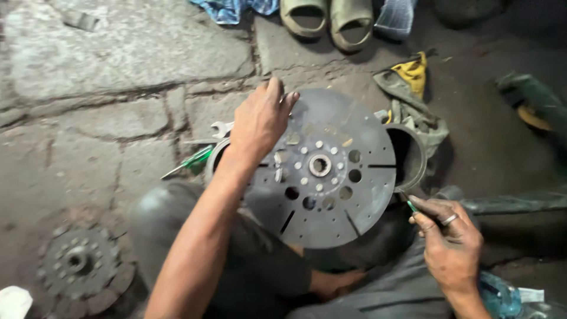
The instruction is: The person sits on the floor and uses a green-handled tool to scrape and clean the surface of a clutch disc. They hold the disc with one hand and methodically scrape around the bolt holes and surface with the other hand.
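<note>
Head: hands steady disc, seemingly.
</note>
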